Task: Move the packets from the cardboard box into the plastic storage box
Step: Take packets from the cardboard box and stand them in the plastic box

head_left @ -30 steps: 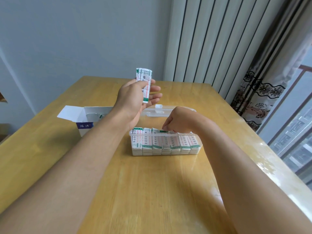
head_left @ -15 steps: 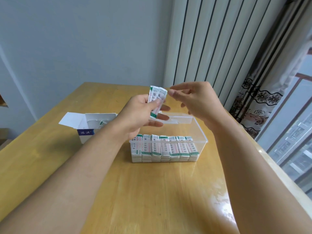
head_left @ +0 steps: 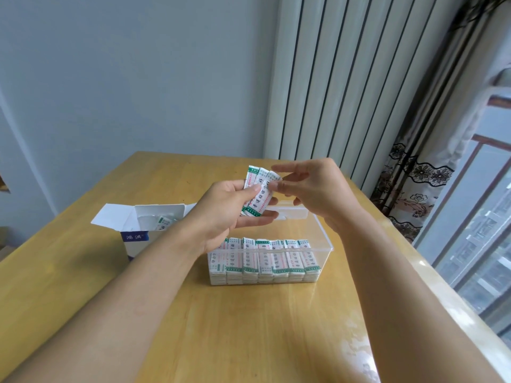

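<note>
Packets (head_left: 258, 193) fanned in left hand (head_left: 229, 214) grip, right hand (head_left: 312, 189) pinching top one (above plastic box (head_left: 323, 244)), cardboard box (head_left: 143, 230) open at left, wooden table (head_left: 249, 327)

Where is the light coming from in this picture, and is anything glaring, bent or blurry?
Head view: daylight enters from the window on the right, leaving a shiny glare patch on the table near its right edge. The wide lens bows the table's edges. The fanned packets in the left hand are sharp enough to show print; the right hand is slightly soft.
</note>
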### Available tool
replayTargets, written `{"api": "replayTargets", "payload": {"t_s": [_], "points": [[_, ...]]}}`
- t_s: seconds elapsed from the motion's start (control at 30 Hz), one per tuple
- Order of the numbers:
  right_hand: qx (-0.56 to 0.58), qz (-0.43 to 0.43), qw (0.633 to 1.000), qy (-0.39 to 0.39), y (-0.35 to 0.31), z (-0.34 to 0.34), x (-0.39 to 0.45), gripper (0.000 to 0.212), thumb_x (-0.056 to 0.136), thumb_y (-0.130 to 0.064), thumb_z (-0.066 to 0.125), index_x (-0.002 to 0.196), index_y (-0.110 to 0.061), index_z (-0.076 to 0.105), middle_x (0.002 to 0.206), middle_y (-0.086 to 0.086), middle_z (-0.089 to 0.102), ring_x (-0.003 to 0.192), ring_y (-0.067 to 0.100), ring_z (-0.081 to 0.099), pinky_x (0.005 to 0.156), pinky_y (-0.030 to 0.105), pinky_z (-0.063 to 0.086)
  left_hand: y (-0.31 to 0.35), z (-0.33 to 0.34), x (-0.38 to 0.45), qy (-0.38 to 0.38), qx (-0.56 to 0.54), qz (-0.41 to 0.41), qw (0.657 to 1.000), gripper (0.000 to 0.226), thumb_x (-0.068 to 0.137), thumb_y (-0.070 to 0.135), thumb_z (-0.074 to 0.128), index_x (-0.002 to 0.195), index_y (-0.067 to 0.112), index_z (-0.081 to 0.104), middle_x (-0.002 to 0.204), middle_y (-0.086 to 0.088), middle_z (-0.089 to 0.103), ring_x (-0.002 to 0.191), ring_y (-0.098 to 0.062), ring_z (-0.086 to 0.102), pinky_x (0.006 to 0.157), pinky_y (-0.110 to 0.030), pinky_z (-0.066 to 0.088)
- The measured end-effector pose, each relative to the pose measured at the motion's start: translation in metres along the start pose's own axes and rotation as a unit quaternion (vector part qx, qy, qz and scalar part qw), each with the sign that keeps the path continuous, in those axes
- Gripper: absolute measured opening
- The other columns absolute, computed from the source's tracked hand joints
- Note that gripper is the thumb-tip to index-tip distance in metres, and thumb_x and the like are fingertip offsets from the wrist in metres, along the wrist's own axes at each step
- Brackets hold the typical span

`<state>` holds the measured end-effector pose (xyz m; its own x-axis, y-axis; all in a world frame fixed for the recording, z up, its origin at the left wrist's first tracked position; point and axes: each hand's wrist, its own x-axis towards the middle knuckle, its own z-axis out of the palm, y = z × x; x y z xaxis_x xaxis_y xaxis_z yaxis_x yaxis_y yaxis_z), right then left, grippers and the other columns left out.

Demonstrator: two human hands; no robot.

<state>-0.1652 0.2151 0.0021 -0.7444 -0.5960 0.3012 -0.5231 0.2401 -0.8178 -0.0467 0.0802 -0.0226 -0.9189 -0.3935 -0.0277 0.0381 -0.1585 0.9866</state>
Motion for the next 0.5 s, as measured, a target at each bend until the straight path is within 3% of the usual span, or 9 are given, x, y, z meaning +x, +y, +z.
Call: {"api": "replayTargets", "payload": {"t_s": [0.1, 0.17, 0.33, 0.5], "points": [[0.016, 0.008, 1.0, -0.005, -0.0007, 0.0001, -0.001, 0.015, 0.077, -0.027, 0.088, 0.089, -0.033, 0.08, 0.072, -0.001, 0.075, 0.064, 0.015, 0.058, 0.06, 0.037, 0.048, 0.0021, 0.0003, -0.0018, -0.008, -0.019, -0.013, 1.0, 0.028, 0.107, 0.019, 0.047, 0.12, 0.005, 0.066, 0.106, -0.021, 0.075, 0.098, -0.038, 0.074, 0.083, -0.043, 0.063], [0.023, 0.012, 1.0, -0.001, -0.0013, 0.0007, -0.0015, 0.01, 0.077, -0.025, 0.089, 0.082, -0.025, 0.08, 0.076, 0.003, 0.077, 0.065, 0.017, 0.058, 0.061, 0.04, 0.048, 0.0023, 0.0012, -0.0026, -0.009, -0.035, -0.022, 0.999, 0.029, 0.108, 0.022, 0.044, 0.117, 0.004, 0.065, 0.106, -0.023, 0.075, 0.099, -0.041, 0.073, 0.084, -0.044, 0.063], [0.05, 0.024, 0.998, -0.015, -0.0028, 0.0003, -0.0027, 0.013, 0.078, -0.017, 0.087, 0.086, -0.016, 0.077, 0.081, -0.002, 0.079, 0.073, 0.012, 0.072, 0.068, 0.029, 0.059, -0.0017, 0.002, -0.0012, -0.012, -0.009, -0.025, 1.0, 0.031, 0.108, 0.022, 0.044, 0.118, 0.003, 0.066, 0.106, -0.022, 0.075, 0.09, -0.037, 0.074, 0.079, -0.04, 0.064], [0.139, 0.033, 0.989, -0.029, -0.0047, -0.001, -0.0005, 0.017, 0.078, -0.006, 0.085, 0.091, -0.01, 0.076, 0.085, 0.008, 0.079, 0.082, 0.024, 0.078, 0.082, 0.034, 0.063, 0.0007, 0.0032, -0.0001, -0.004, 0.01, -0.015, 1.0, 0.028, 0.107, 0.021, 0.047, 0.112, 0.004, 0.069, 0.103, -0.021, 0.076, 0.079, -0.027, 0.073, 0.071, -0.031, 0.063]]}}
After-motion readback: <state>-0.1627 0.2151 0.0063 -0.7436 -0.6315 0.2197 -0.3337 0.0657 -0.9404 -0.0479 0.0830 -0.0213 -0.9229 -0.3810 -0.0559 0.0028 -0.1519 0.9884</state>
